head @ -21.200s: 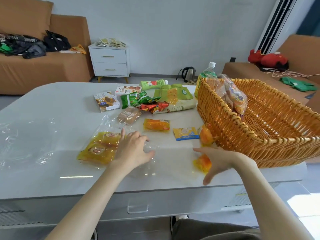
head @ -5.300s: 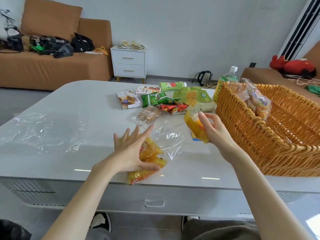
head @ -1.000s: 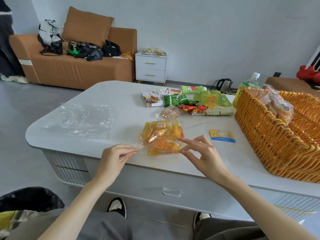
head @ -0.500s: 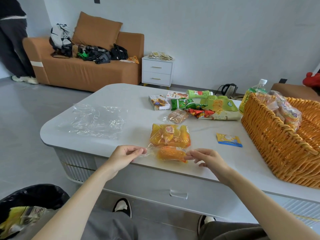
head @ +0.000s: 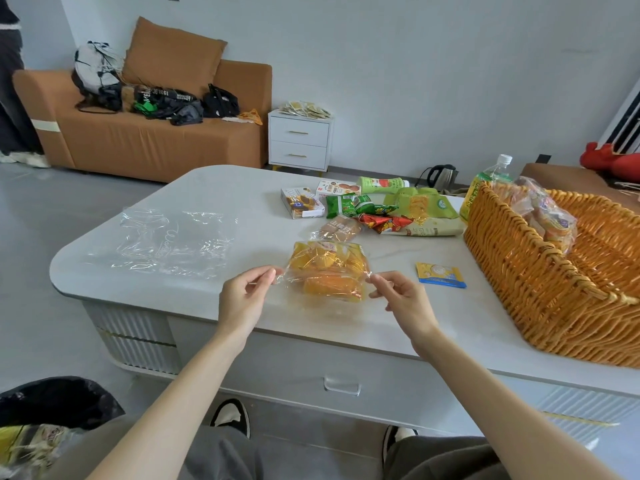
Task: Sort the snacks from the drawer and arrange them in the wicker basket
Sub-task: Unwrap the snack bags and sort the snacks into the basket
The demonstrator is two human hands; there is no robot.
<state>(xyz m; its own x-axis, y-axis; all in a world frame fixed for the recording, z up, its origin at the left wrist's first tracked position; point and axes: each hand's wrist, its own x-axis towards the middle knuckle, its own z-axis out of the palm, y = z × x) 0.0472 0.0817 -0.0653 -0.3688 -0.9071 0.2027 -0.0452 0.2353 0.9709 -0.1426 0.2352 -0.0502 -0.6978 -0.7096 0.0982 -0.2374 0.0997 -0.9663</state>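
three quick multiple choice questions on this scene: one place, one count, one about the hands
1. Where does the small blue and yellow packet lie?
A. on the sofa
B. on the table, between the clear bag of orange snacks and the wicker basket
C. inside the basket

2. How many drawers does the white cabinet have?
A. one
B. four
C. two

3. What are the hands doing?
A. left hand and right hand each pinch an edge of the clear bag
B. only one touches it
C. both lie flat

Key: 1 B, it lies on tabletop beside the basket; 2 C, two handled fronts show; 3 A, both pinch the plastic.
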